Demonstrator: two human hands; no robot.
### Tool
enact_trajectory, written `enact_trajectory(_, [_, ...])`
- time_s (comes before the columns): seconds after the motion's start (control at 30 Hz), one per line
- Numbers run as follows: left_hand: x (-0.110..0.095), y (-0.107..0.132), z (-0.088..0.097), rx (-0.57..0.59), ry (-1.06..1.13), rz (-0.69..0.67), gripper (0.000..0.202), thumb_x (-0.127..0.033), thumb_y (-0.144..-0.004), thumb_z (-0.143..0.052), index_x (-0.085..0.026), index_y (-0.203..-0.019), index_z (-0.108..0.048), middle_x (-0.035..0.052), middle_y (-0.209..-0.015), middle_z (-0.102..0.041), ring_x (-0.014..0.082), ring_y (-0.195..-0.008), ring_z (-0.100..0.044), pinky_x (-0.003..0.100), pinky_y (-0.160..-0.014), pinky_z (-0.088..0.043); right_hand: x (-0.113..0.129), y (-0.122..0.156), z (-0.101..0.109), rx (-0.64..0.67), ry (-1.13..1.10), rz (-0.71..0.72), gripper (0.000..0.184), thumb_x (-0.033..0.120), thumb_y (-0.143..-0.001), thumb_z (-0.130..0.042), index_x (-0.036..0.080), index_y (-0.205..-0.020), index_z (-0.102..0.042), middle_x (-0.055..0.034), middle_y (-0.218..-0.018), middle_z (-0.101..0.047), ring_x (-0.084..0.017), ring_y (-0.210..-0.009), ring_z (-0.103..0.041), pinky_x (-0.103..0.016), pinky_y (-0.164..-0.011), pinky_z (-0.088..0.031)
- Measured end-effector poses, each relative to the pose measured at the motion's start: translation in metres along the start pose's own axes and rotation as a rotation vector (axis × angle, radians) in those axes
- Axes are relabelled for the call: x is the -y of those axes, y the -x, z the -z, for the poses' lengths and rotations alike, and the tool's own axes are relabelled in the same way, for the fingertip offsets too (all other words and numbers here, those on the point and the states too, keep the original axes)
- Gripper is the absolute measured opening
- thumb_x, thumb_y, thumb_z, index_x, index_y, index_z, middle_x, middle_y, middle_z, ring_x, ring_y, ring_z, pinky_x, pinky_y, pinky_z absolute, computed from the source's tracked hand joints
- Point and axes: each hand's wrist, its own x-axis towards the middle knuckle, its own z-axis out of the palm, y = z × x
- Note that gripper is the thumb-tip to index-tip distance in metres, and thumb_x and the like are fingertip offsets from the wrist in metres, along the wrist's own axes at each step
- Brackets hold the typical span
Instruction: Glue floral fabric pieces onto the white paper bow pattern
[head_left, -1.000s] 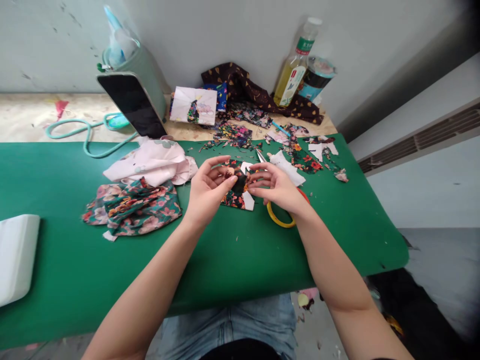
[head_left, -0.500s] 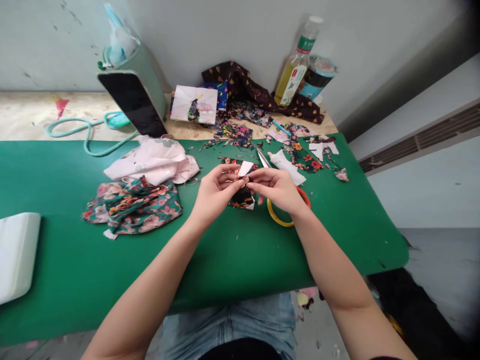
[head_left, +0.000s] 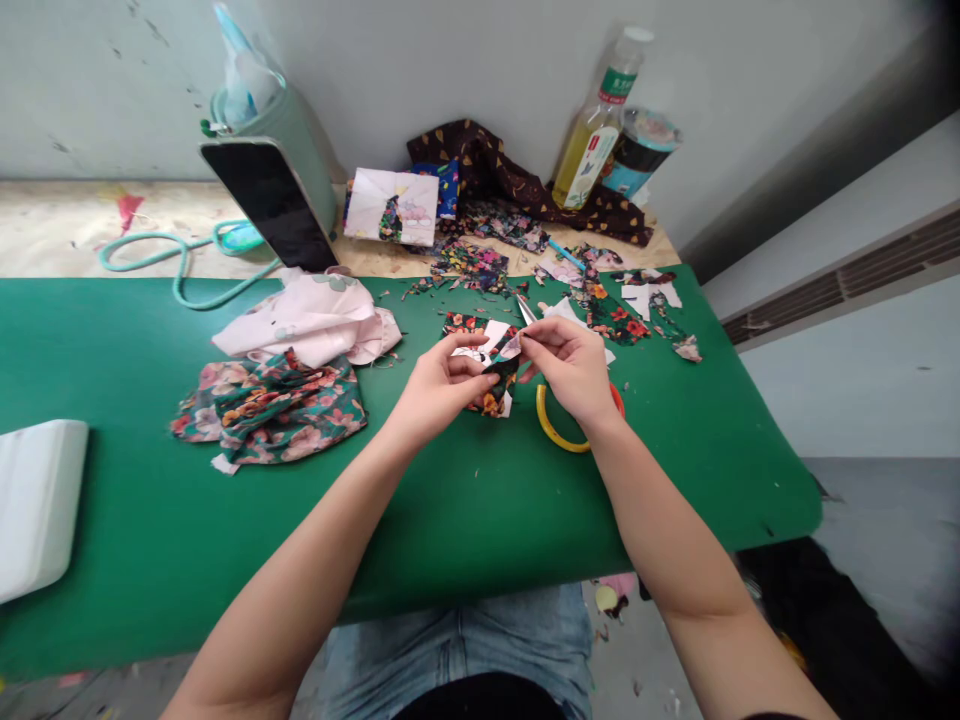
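Between my two hands is a small dark piece of fabric (head_left: 504, 364) with a pale patch showing. My left hand (head_left: 442, 385) pinches its lower left side between thumb and fingers. With thumb and forefinger, my right hand (head_left: 566, 365) grips its upper right edge. Beneath them lies a floral square with white parts (head_left: 493, 404), partly hidden by my fingers. Scissors with yellow and orange handles (head_left: 559, 436) lie under my right hand, their blades pointing away from me. A white bundle (head_left: 564, 312) sits just behind that hand.
On the green mat (head_left: 480, 520), a pink cloth (head_left: 307, 320) and a green floral cloth (head_left: 292, 410) lie to the left. Behind are a phone (head_left: 274, 205), a patchwork card (head_left: 390, 205), fabric scraps (head_left: 480, 265) and a glue bottle (head_left: 592, 140). A white box (head_left: 41, 510) is far left.
My right hand has lifted and shifted slightly, turning the fabric piece so its pale patch shows. My hands are a little farther apart, and more of the floral square's white part is visible.
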Motion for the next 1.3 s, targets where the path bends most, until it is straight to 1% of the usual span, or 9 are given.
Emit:
enact_trajectory(0.23, [-0.001,0.003,-0.001,0.087,-0.083,0.205,0.046,-0.019,-0.067,-0.078,-0.016,-0.104,-0.05,-0.0097,-0.049,-0.055,0.0107,-0.043,-0.058,0.022,-0.048,-0.052,0.001,0.003,0.007,0.114,0.269,0.036,0.013,0.033,-0.081,-0.068,0.021,-0.082,-0.063,-0.0022,-0.074,-0.068,-0.015,-0.059,-0.063,-0.032,-0.057,-0.055])
enact_trajectory(0.37, [0.0,0.006,-0.003,0.181,-0.148,0.358,0.059,-0.014,-0.07,-0.077,-0.015,-0.119,-0.044,-0.0062,-0.051,-0.06,0.0155,-0.044,-0.063,0.023,-0.045,-0.052,0.002,0.004,0.011,0.296,0.446,0.047,0.007,0.025,-0.08,-0.065,0.018,-0.079,-0.065,-0.0012,-0.067,-0.066,-0.014,-0.059,-0.061,-0.028,-0.056,-0.049])
enact_trajectory(0.57, [0.004,0.009,-0.008,0.22,-0.215,0.38,0.082,-0.011,-0.075,-0.07,-0.014,-0.144,-0.027,-0.006,-0.05,-0.061,0.0175,-0.043,-0.065,0.022,-0.043,-0.051,0.004,0.003,0.013,0.436,0.616,0.057,0.009,0.024,-0.082,-0.064,0.017,-0.081,-0.069,-0.0015,-0.07,-0.069,-0.012,-0.059,-0.059,-0.025,-0.057,-0.043])
enact_trajectory(0.67, [0.003,0.009,-0.005,0.173,-0.319,0.34,0.077,-0.016,-0.077,-0.068,-0.015,-0.143,-0.029,-0.0044,-0.055,-0.064,0.0135,-0.036,-0.058,0.019,-0.038,-0.043,0.0,0.001,0.012,0.433,0.659,0.051,0.009,0.024,-0.083,-0.063,0.017,-0.083,-0.07,-0.0019,-0.075,-0.071,-0.012,-0.062,-0.059,-0.025,-0.06,-0.042])
enact_trajectory(0.8, [0.003,0.005,0.004,0.044,-0.55,0.161,0.052,-0.028,-0.078,-0.067,-0.018,-0.126,-0.049,-0.0043,-0.058,-0.066,0.0096,-0.032,-0.049,0.019,-0.037,-0.034,-0.006,-0.003,0.009,0.386,0.673,0.068,0.009,0.024,-0.084,-0.064,0.018,-0.084,-0.071,-0.0018,-0.077,-0.072,-0.012,-0.061,-0.057,-0.026,-0.061,-0.041])
enact_trajectory(0.97, [0.003,0.003,0.012,-0.16,-0.984,-0.168,0.02,-0.029,-0.082,-0.061,-0.02,-0.1,-0.064,-0.0036,-0.058,-0.061,0.0148,-0.055,-0.059,0.023,-0.053,-0.038,-0.013,-0.006,0.007,0.281,0.681,0.077,0.009,0.026,-0.084,-0.065,0.019,-0.081,-0.07,-0.0016,-0.075,-0.071,-0.013,-0.058,-0.056,-0.027,-0.061,-0.042])
enact_trajectory(1.03, [0.0,0.005,0.011,-0.112,-1.187,-0.199,0.024,-0.029,-0.086,-0.057,-0.02,-0.106,-0.065,0.0006,-0.067,-0.067,0.0181,-0.063,-0.063,0.025,-0.058,-0.04,-0.015,-0.006,0.006,0.261,0.686,0.073,0.009,0.027,-0.083,-0.065,0.019,-0.082,-0.071,-0.0014,-0.074,-0.071,-0.013,-0.058,-0.056,-0.027,-0.061,-0.042])
enact_trajectory(1.17, [-0.006,0.011,0.007,0.119,-1.594,-0.29,0.039,-0.031,-0.093,-0.046,-0.025,-0.129,-0.059,0.0108,-0.096,-0.074,0.027,-0.079,-0.07,0.03,-0.063,-0.044,-0.018,-0.008,0.006,0.238,0.729,0.085,0.008,0.025,-0.082,-0.066,0.019,-0.081,-0.071,-0.0022,-0.078,-0.071,-0.013,-0.061,-0.056,-0.027,-0.061,-0.041])
enact_trajectory(1.3, [-0.007,0.013,0.004,0.229,-1.719,-0.301,0.046,-0.038,-0.095,-0.043,-0.026,-0.139,-0.052,0.0141,-0.094,-0.074,0.0313,-0.079,-0.071,0.034,-0.063,-0.047,-0.021,-0.008,0.005,0.237,0.77,0.114,0.006,0.022,-0.081,-0.066,0.019,-0.08,-0.071,-0.0031,-0.08,-0.069,-0.013,-0.064,-0.055,-0.027,-0.062,-0.041])
